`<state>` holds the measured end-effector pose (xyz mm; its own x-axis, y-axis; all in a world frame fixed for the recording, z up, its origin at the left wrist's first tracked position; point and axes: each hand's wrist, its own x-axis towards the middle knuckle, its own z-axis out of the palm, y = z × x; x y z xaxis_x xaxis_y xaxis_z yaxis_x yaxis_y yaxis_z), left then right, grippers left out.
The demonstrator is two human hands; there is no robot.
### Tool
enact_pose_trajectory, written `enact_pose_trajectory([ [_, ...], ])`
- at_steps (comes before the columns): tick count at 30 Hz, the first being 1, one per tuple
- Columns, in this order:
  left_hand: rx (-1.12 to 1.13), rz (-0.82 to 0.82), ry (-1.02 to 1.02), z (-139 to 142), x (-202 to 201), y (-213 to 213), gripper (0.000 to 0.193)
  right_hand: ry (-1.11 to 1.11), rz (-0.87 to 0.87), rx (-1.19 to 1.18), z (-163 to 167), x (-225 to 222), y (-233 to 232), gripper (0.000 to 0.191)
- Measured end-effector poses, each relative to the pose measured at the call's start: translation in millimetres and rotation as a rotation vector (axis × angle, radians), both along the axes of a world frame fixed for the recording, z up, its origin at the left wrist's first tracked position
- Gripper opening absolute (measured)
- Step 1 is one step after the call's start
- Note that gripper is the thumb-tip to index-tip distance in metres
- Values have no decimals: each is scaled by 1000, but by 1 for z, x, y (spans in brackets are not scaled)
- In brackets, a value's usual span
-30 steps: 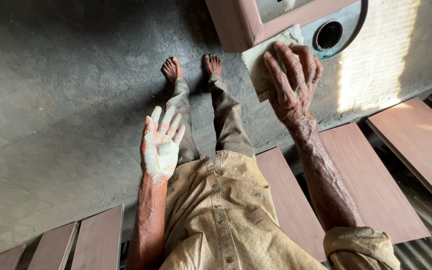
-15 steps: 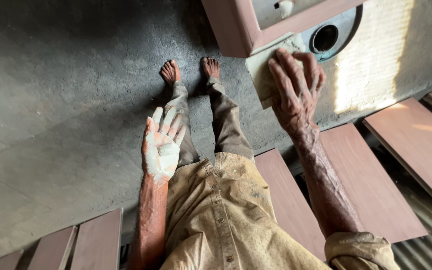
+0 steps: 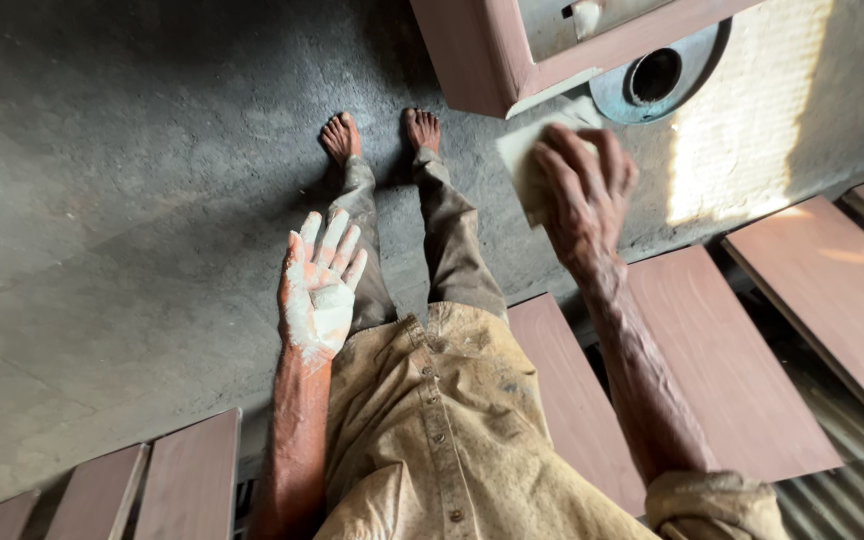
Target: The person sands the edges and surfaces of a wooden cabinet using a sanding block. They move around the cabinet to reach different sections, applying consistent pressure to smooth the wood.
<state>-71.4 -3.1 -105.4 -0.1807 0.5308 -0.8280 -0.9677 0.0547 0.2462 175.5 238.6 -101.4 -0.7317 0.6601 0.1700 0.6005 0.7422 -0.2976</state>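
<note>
Grey concrete floor (image 3: 102,200) lay below; my right hand (image 3: 582,190), gripping the pale pad (image 3: 522,160), had slid nearer, while my left hand (image 3: 320,290) stayed spread, palm up.

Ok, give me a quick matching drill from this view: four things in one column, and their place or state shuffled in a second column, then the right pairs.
Things:
1. left hand
2. right hand
3. pale pad
4. round metal lid

States:
A. under the fingers, gripped
B. open, palm up, coated white
C. lying on the floor below the pink frame
D. closed over the pad, back of hand up

Pairs: 1-B, 2-D, 3-A, 4-C
</note>
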Motion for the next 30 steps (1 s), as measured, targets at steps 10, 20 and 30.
enact_pose_trajectory([
  [10,42,8,-23,5,11,14,90,-95,16,-4,47,-7,16,46],
  [20,31,28,-19,5,10,19,89,-178,27,-15,32,13,15,55],
  [30,71,3,-25,3,15,28,83,-245,-8,-73,78,2,24,56],
])
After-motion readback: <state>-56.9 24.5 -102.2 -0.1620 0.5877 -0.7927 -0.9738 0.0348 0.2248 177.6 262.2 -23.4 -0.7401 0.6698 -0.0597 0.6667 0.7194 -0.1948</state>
